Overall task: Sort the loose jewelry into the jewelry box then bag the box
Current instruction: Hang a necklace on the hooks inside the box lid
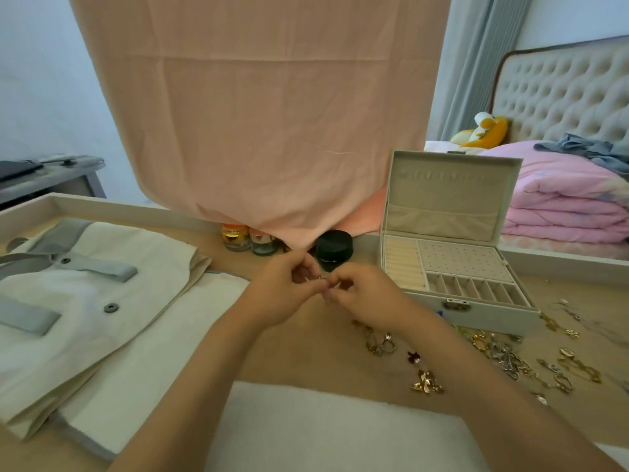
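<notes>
Both the left hand [289, 291] and right hand [366, 296] pinch one tiny metal trinket [320, 281]; best keep it low above the tan wooden counter [306, 352], lest it drop.

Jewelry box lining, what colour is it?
Beige, inside the open jewelry box; head view shows it best.

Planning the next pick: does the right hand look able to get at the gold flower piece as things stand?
Probably, once free: the gold flower piece lies uncovered beside the right forearm. Right now the right hand and left hand both pinch a small jewelry piece.
</notes>
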Demonstrator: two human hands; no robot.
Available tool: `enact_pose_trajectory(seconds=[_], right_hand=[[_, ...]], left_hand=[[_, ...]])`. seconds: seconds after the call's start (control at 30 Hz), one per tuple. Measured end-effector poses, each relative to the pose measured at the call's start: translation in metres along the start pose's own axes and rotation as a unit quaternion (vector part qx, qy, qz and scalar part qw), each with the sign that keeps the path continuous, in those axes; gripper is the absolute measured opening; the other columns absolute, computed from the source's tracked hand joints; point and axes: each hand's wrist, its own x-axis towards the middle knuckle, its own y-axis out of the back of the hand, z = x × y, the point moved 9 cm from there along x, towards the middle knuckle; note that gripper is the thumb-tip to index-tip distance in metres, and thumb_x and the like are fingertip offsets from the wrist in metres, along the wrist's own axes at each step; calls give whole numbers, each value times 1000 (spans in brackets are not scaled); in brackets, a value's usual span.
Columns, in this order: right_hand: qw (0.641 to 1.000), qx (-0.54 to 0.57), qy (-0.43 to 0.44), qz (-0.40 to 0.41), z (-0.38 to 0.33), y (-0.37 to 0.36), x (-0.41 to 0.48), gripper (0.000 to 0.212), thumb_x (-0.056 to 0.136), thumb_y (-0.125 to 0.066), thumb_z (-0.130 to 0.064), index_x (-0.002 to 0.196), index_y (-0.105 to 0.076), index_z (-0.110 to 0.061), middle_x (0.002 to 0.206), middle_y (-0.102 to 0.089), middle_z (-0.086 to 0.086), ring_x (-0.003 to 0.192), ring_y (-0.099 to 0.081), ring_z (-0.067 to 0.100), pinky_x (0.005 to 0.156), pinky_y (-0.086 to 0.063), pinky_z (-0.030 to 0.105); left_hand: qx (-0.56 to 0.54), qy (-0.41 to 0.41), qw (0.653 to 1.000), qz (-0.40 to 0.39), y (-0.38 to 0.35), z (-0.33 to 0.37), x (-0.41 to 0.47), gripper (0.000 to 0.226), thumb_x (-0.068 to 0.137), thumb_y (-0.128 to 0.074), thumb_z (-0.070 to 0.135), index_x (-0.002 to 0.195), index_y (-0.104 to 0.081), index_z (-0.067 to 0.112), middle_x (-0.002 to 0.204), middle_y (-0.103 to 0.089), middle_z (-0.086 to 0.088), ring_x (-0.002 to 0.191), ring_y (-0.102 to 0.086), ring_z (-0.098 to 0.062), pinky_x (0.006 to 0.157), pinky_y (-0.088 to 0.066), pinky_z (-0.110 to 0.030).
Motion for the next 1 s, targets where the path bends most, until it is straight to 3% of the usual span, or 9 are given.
enact_pose_trajectory(seconds=[0.13,0.2,0.27,0.4,0.57,0.63,0.73,0.93,1.0], right_hand=[[989,147,-27,5,-7,33,1,7,94,-68,-23,92,-74,-25,86,-76,-4,66,-66,11,71,-56,29],[980,193,-44,10,-6,49,-2,8,95,-68,-21,96,-75,-21,87,-78,-3,63,-63,12,61,-49,18],[971,229,-63,19,0,66,-5,10,96,-66,-21,98,-76,-18,90,-78,-1,65,-61,12,55,-43,17],[953,291,-85,22,21,90,-7,13,97,-65,-23,99,-76,-15,89,-77,1,68,-60,14,59,-43,26],[896,439,-68,21,52,116,-7,19,92,-62,-27,96,-76,-15,81,-67,6,68,-57,17,62,-43,29],[894,443,-59,9,64,124,-9,19,85,-66,-29,91,-78,-17,79,-65,5,67,-57,17,65,-44,31],[914,399,-77,21,86,137,-13,20,83,-67,-30,90,-79,-16,78,-68,5,68,-58,17,70,-46,34],[952,271,-137,30,118,146,-12,15,93,-68,-26,94,-78,-16,89,-78,6,73,-68,17,75,-49,35],[963,219,-154,20,127,142,-10,15,94,-67,-29,95,-78,-18,88,-79,1,76,-70,17,73,-50,29]], left_hand=[[-91,-26,995,23,11,26,17,13,84,-80,18,85,-66,18,83,-71,-5,73,-63,-14,72,-54,-36],[-114,-27,993,22,10,39,27,13,81,-79,23,81,-66,24,85,-73,-7,77,-67,-23,76,-56,-46],[-126,-22,992,19,7,51,38,13,82,-78,23,82,-65,22,87,-73,-12,81,-70,-26,79,-56,-50],[-162,-14,987,17,-5,79,62,14,89,-75,10,94,-62,7,84,-74,-16,76,-73,-23,74,-62,-36],[-191,-29,981,20,-30,109,89,14,92,-68,4,103,-60,-1,84,-71,-20,65,-68,-15,68,-59,-27],[-196,-35,980,26,-41,115,98,16,92,-68,4,105,-61,-2,85,-70,-22,64,-66,-14,65,-58,-24],[-182,-44,982,25,-57,115,107,16,94,-68,10,110,-69,11,88,-75,-9,68,-67,-11,67,-59,-20],[-149,-43,988,11,-87,101,114,18,93,-70,14,110,-76,18,84,-77,3,68,-66,-6,72,-59,-23],[-141,-42,989,4,-96,96,114,21,93,-70,15,113,-75,19,84,-77,6,68,-66,-6,72,-58,-22]])
